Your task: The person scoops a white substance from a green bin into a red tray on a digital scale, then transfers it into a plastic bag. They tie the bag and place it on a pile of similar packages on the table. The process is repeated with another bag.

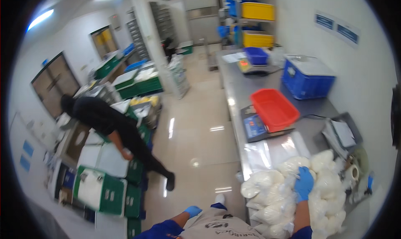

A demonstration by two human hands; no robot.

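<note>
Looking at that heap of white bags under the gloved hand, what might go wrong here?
The right hand rests on a tall heap of white filled bags piled near the steel table's front edge; a nudge might send some sliding to the floor. The red tray overhangs the small scale and may tip if knocked. A person bending over green crates narrows the aisle.

Two blue-gloved hands in shot: the right hand [303,184] and the left hand [192,210]. One heap of white filled bags [292,193], too many and too overlapped to count. On the surface [238,88]: one red tray [274,109], two scales [255,127] [250,66], one big blue crate [306,76], one small blue basket [256,55]. Two yellow bins [257,11] [258,39] on the shelves. One other person [108,122].
</note>
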